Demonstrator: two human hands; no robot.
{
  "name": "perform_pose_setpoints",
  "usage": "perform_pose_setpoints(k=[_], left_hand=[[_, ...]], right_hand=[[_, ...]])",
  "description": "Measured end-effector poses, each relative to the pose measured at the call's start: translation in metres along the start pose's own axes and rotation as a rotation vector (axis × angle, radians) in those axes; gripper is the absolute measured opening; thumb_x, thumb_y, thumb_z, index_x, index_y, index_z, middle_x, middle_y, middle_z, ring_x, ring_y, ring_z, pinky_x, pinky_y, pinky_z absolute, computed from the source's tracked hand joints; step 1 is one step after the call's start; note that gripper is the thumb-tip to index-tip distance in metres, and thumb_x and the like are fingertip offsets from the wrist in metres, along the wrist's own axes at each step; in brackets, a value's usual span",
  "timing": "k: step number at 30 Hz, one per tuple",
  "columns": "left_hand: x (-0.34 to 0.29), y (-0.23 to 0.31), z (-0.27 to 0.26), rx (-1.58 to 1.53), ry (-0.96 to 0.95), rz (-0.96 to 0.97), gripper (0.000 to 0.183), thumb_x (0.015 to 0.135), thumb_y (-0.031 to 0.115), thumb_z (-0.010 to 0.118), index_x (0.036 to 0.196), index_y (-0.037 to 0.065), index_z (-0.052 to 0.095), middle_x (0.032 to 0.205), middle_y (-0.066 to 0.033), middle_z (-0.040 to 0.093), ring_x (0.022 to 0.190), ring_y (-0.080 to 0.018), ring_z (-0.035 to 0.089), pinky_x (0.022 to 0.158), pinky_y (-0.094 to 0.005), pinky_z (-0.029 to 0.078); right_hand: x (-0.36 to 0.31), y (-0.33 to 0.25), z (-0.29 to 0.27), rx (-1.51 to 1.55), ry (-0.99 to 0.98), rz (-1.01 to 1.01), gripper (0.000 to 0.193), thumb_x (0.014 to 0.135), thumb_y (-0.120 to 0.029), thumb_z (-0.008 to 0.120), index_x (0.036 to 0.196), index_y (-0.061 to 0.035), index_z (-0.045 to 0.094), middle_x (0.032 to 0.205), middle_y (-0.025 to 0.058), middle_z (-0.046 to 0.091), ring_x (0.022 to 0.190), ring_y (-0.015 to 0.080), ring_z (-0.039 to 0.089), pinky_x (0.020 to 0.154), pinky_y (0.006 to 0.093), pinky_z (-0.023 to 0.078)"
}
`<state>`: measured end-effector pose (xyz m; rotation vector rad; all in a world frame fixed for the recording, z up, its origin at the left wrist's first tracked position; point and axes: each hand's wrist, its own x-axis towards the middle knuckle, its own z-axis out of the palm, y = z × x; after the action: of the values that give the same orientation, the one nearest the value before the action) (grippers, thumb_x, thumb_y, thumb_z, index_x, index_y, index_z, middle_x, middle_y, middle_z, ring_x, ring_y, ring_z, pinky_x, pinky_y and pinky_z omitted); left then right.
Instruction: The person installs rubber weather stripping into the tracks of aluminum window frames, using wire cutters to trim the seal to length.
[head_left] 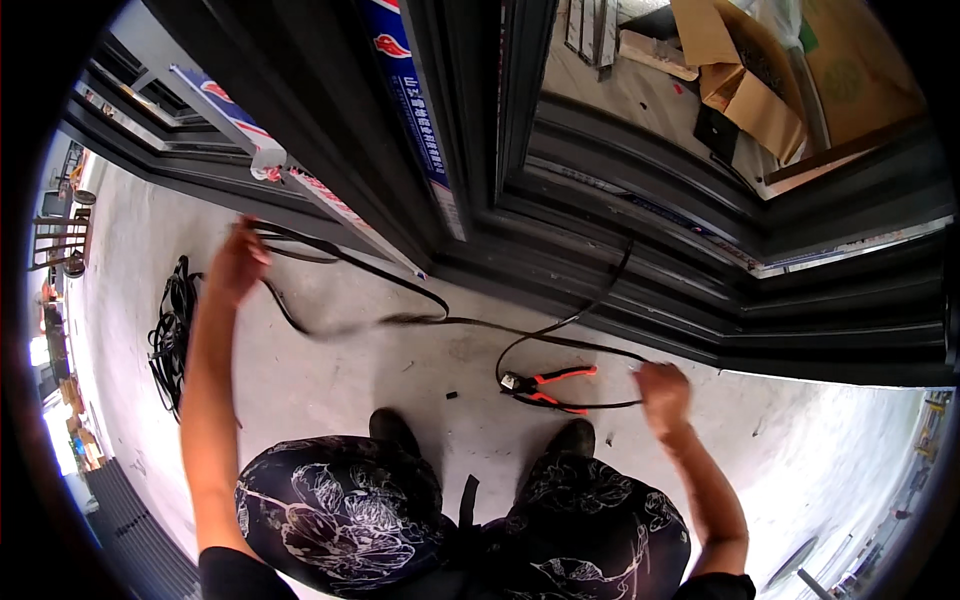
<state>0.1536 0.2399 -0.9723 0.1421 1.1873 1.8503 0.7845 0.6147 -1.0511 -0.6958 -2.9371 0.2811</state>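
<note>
A long black rubber strip (480, 323) runs in loose curves across the grey floor, along the foot of dark window frames (640, 320). My left hand (240, 268), somewhat blurred, is closed on the strip beside the frame at the left. Lower right, my right hand (663, 398) grips another stretch of it, which bends round in a loop. One end of the strip rises against the frame. Inside the loop, cutting pliers (563, 376) with red and black handles lie on the floor with their handles spread. The strip hides part of their jaws.
A tangled heap of black strip (172, 335) lies left of my left forearm. Beyond the frames are an opened cardboard box (760, 115) and scraps. A small black offcut (451, 395) is near my shoes. Dark slatted profiles (140, 515) lie at lower left.
</note>
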Motion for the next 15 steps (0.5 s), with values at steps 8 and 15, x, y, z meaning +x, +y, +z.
perform_pose_setpoints(k=[8,15], left_hand=[[-0.007,0.289,-0.22,0.04,0.697,0.576,0.035,0.104,0.028,0.048,0.117,-0.003,0.06,0.11,-0.0154,0.069,0.103,-0.0285,0.066,0.1,-0.0397,0.052],[-0.017,0.369,-0.123,0.321,0.751,0.743,0.047,0.106,0.029,0.043,0.133,-0.009,0.044,0.134,-0.0233,0.054,0.13,-0.0365,0.05,0.113,-0.0417,0.042]], right_hand=[[-0.249,0.186,-0.063,-0.698,-0.466,0.837,0.016,0.089,-0.017,0.059,0.076,-0.0111,0.068,0.073,0.0113,0.069,0.071,0.032,0.068,0.06,0.0461,0.052],[-0.313,0.289,-0.156,-0.776,-0.043,1.186,0.016,0.093,-0.018,0.053,0.095,-0.0077,0.065,0.098,0.0128,0.071,0.091,0.0351,0.068,0.071,0.0488,0.054]])
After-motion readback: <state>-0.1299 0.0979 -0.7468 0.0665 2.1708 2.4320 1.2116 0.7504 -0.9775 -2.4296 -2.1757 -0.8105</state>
